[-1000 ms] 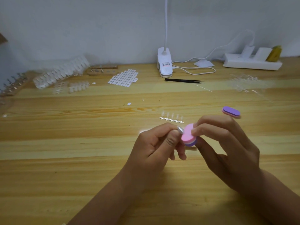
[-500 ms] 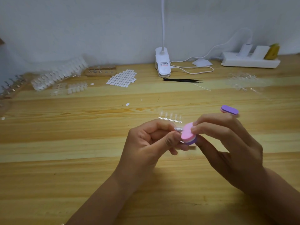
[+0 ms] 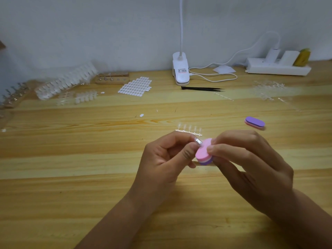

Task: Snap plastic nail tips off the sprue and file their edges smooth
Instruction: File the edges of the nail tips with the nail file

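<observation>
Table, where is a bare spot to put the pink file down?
Bare table lies left of the left hand, nearer than the sticker sheet. Another patch sits between the sprue and the purple file. The back is crowded: nail tip racks, tweezers, lamp clip, clear sprues far right.

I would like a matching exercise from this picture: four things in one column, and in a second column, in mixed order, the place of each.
Things
1. clear nail tip
2. pink file
3. sprue
4. black tweezers

Places
A. lying just in front of the lamp base
B. pinched by the left hand
C. lying on the table, just beyond the left hand
D. held by the right hand

Pairs: 1-B, 2-D, 3-C, 4-A
</observation>
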`<state>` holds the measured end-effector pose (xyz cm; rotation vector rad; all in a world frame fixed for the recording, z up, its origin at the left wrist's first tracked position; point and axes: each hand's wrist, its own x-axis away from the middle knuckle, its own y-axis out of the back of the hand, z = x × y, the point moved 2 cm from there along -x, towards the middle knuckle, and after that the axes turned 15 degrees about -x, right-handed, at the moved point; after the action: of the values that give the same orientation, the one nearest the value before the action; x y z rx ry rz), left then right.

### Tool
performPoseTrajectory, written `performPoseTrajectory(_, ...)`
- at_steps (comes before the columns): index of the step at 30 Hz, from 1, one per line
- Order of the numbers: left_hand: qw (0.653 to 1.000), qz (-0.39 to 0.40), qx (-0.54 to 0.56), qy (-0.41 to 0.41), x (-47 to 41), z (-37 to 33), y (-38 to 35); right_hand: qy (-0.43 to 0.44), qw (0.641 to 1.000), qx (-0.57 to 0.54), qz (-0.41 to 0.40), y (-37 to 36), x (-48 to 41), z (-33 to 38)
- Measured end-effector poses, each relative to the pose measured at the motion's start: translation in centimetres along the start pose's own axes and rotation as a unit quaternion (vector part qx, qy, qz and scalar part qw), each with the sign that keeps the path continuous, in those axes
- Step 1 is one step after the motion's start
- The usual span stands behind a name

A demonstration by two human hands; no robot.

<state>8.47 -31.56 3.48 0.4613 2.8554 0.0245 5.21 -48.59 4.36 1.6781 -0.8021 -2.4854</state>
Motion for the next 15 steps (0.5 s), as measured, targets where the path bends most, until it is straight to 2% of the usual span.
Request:
performPoseTrajectory(5,0.999,-0.038,-0.012,-0.006,0.23,-0.14,0.17,0.001,1.0,0.001,0.006,-0.05,0.11,0.09)
performPoseTrajectory(15,0.999,-0.028,-0.014,0.018,0.23,-0.26,0.1,0.023,0.999,0.03,0.012,0.27,0.11,-0.32)
